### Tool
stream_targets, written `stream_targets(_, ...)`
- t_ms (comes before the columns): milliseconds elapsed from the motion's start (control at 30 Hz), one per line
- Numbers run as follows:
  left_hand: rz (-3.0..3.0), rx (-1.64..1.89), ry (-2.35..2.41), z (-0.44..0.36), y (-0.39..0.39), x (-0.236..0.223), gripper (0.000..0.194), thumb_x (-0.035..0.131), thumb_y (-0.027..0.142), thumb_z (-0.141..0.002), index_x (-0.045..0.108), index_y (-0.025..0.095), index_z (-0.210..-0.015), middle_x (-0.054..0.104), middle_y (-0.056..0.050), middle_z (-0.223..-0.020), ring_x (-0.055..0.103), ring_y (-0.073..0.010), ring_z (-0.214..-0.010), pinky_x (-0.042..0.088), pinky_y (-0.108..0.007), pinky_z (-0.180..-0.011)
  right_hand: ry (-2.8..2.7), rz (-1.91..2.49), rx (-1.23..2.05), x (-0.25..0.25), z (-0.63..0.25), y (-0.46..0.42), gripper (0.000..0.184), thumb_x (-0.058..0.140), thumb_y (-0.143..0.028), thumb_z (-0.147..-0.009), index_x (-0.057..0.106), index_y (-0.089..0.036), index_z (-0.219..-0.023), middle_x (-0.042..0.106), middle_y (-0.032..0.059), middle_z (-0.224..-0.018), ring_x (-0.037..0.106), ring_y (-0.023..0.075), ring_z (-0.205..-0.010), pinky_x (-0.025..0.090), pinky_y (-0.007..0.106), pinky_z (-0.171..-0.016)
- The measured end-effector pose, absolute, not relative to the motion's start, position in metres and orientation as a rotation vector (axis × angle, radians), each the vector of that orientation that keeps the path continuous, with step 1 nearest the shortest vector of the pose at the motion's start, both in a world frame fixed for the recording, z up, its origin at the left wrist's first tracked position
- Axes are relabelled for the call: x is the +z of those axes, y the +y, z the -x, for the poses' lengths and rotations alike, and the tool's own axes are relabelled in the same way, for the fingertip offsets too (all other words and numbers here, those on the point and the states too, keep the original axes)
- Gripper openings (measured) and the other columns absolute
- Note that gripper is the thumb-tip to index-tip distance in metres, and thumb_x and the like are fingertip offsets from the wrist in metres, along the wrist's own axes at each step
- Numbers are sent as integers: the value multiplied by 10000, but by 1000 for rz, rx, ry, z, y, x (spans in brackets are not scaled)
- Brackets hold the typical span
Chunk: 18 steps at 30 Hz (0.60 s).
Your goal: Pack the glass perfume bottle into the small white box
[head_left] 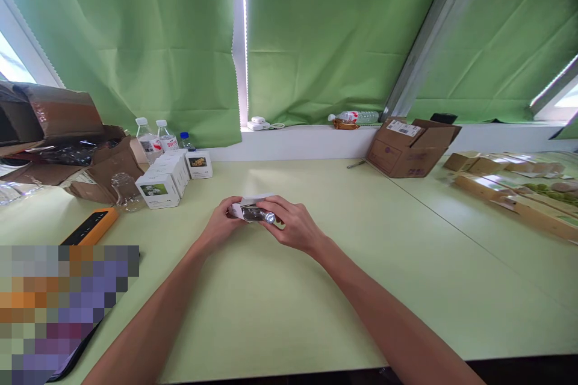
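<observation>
Gripping a white box (pixel 236 211) in the left hand (pixel 224 218) and a shiny-ended container (pixel 258 215) in the right hand (pixel 295 225), mid-desk (pixel 257 313), container seemingly only partway boxed; closed-looking boxes (pixel 159 192) stand toward far-left corner.

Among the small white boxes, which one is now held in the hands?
The white box in the left hand, together with a silver-ended container in the right hand. The other white boxes stand on the table, untouched.
</observation>
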<state>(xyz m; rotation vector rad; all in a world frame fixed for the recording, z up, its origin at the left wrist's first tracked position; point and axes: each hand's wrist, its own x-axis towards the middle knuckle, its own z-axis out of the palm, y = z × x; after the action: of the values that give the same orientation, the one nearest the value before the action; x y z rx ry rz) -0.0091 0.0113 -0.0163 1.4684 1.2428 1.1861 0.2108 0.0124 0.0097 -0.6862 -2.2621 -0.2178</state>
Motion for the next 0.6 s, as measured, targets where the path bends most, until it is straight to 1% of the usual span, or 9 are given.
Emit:
stream_targets(167, -1471, 1158, 1230, 11, 11, -16, 592, 765, 377, -633, 598, 224, -1179, 651, -72, -1103, 613, -214, -947, 462, -353, -864, -2270, 684, -204, 11, -210, 12, 261, 536, -267, -904, 548, -247, -1164, 647, 52, -1170, 625, 116, -745, 451, 229, -565)
stream_targets(400, -1452, 1193, 1218, 12, 12, -18, 622, 776, 384, -602, 605, 208, -1173, 658, -76, -1059, 616, -216, -918, 467, -355, -841, -2273, 677, -187, 14, -210, 9, 260, 531, -256, -898, 546, -237, -1157, 648, 57, -1163, 625, 118, -746, 439, 227, -543)
stream_targets(600, -1441, 1162, 1225, 12, 13, -18, 616, 767, 366, -610, 592, 213, -1180, 653, -70, -1057, 608, -210, -926, 459, -350, -850, -2260, 663, -193, 15, -210, 8, 264, 542, -274, -891, 556, -228, -1151, 658, 65, -1155, 600, 114, -661, 434, 240, -537)
